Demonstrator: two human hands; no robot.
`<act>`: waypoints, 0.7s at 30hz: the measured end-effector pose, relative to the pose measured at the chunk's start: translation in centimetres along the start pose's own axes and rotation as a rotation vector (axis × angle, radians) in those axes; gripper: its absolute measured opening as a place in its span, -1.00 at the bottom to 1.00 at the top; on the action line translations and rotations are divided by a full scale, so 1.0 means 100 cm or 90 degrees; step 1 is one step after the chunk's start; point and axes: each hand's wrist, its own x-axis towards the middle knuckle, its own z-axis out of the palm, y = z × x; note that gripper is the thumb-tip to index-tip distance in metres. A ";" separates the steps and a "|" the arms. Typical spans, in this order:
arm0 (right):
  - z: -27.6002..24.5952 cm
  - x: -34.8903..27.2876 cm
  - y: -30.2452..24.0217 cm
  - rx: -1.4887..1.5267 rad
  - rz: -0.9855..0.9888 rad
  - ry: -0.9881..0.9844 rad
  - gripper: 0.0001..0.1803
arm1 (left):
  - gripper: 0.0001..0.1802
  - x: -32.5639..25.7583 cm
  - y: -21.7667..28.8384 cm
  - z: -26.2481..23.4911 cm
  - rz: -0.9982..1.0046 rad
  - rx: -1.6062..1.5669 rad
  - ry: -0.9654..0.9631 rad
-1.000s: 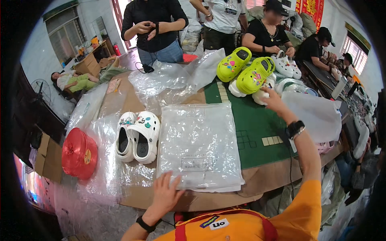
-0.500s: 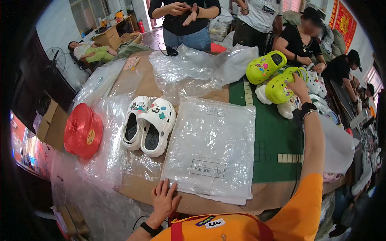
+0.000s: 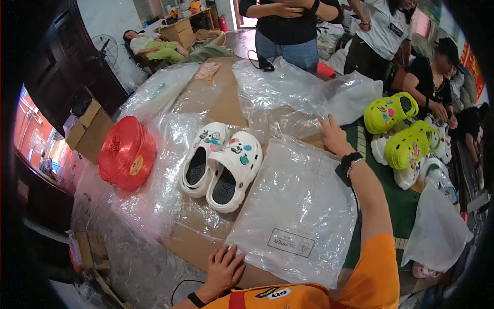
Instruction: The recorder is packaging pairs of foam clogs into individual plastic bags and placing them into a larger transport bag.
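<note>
A pair of white clogs with colourful charms lies on the plastic-covered table, left of a stack of flat clear plastic bags. My left hand rests with its fingers spread at the near left corner of the stack. Over the far right corner of the bags reaches my right hand, its fingers apart and nothing in them. Lime-green clogs with charms sit at the right, on and beside white clogs; my right hand is away from them.
A roll of red plastic twine stands at the left. Loose clear plastic sheeting covers the far part of the table. A person in black stands at the far edge; others are at the right. A cardboard box sits beyond the left edge.
My right hand has left the lime-green clogs and moved left to above the bags. My left hand stays at the stack's corner. The view has turned left.
</note>
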 end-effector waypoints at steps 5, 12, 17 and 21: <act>-0.005 0.027 0.011 0.047 0.014 -0.017 -0.64 | -0.52 -0.004 -0.003 0.005 0.001 -0.005 0.015; -0.136 0.005 0.011 0.792 -0.093 0.344 -0.72 | -0.54 -0.008 -0.003 0.002 0.012 -0.009 0.014; -0.242 -0.059 0.045 1.267 -0.391 0.083 -0.54 | -0.55 -0.001 -0.008 -0.011 0.001 -0.138 0.024; -0.284 -0.112 0.054 1.263 -0.432 0.011 -0.49 | -0.64 0.064 -0.011 -0.080 0.187 -0.231 0.201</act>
